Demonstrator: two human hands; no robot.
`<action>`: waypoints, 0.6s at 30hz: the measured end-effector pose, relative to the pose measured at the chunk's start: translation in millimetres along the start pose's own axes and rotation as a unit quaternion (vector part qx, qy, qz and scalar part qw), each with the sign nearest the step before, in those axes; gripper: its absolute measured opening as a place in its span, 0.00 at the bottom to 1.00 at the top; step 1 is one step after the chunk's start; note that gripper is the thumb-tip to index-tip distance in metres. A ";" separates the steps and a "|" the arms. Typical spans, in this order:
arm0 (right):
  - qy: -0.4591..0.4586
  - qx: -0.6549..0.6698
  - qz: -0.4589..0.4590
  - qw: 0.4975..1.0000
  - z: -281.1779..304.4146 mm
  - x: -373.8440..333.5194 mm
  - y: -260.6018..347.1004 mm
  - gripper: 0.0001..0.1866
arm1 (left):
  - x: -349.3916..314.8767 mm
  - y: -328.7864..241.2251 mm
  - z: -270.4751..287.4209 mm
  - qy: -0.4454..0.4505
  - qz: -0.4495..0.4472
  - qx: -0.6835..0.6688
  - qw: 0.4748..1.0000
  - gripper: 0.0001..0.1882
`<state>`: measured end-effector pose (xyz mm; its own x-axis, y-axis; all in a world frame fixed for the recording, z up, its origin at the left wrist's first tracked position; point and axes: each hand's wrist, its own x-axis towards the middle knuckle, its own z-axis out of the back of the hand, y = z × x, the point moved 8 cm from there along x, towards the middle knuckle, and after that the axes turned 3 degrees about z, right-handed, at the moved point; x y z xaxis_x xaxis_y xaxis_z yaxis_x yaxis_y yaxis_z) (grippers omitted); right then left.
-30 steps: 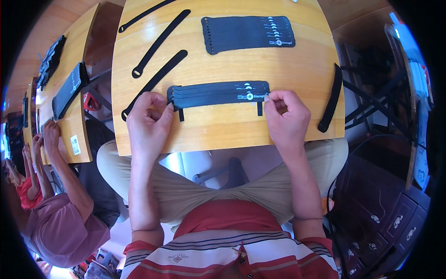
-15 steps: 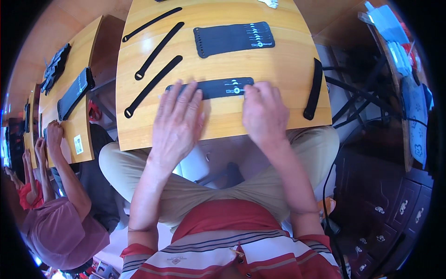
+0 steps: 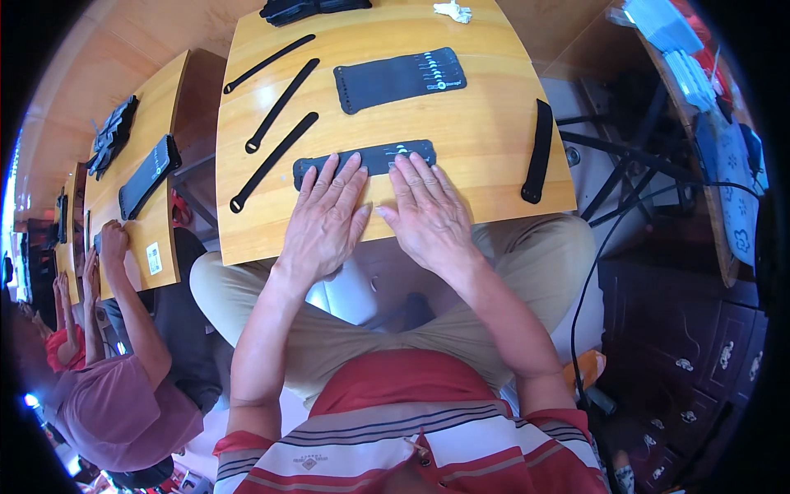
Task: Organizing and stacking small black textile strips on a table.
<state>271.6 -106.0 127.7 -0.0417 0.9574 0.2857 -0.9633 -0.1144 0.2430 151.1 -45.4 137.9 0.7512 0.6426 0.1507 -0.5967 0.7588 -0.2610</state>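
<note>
Both my hands lie flat on a narrow black printed piece (image 3: 374,158) near the front of the wooden table (image 3: 485,132). My left hand (image 3: 325,218) covers its lower left part, fingers stretched out. On its right part rest the extended fingers of my right hand (image 3: 428,206). The ends and upper edge of the piece show between and beyond the fingers. Farther back lies a wider black printed sheet (image 3: 383,82) with a row of small holes along its left edge. Three black slotted straps (image 3: 276,162) lie slanted to the left.
Another black strap (image 3: 538,152) lies along the right side. A dark bundle (image 3: 304,8) and a crumpled white scrap (image 3: 453,11) are at the far edge. At the left table (image 3: 132,247), a person (image 3: 123,403) sits beside a black printed sheet (image 3: 148,181).
My right hand has opened from a closed grip at the piece's right end and flattened onto it. My left hand stays on the piece. The view has shifted slightly.
</note>
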 end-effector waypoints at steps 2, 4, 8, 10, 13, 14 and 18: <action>0.004 -0.015 -0.010 1.000 4.3 -4.9 -7.7 0.32 | 0.5 0.8 -0.3 0.006 0.005 -0.007 1.000 0.27; 0.000 -0.020 -0.045 0.999 11.0 -10.3 -21.8 0.33 | 1.0 -1.4 1.3 0.002 0.002 -0.008 1.000 0.27; 0.009 -0.010 -0.038 0.999 18.0 -7.5 -25.9 0.31 | 0.1 -1.1 1.0 -0.007 -0.005 -0.001 1.000 0.26; -0.009 -0.012 -0.031 0.999 19.7 -6.9 -27.8 0.28 | -0.2 -0.4 1.7 -0.012 -0.006 -0.002 1.000 0.25; -0.013 0.001 -0.024 1.000 32.3 -1.0 -31.6 0.23 | -0.9 0.1 1.8 -0.008 -0.003 -0.007 1.000 0.26; -0.004 0.014 -0.029 0.999 37.4 0.8 -34.3 0.20 | 0.0 -0.5 1.6 0.002 -0.006 -0.010 1.000 0.26; 0.049 -0.020 -0.075 0.996 59.1 22.7 -32.5 0.12 | -2.8 1.9 -3.5 -0.040 -0.022 -0.019 0.999 0.26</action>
<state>317.7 -96.2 181.1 0.0801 0.9845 0.1557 -0.9702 0.0412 0.2388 148.8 -46.2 133.6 0.7503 0.6166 0.2383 -0.5514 0.7826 -0.2888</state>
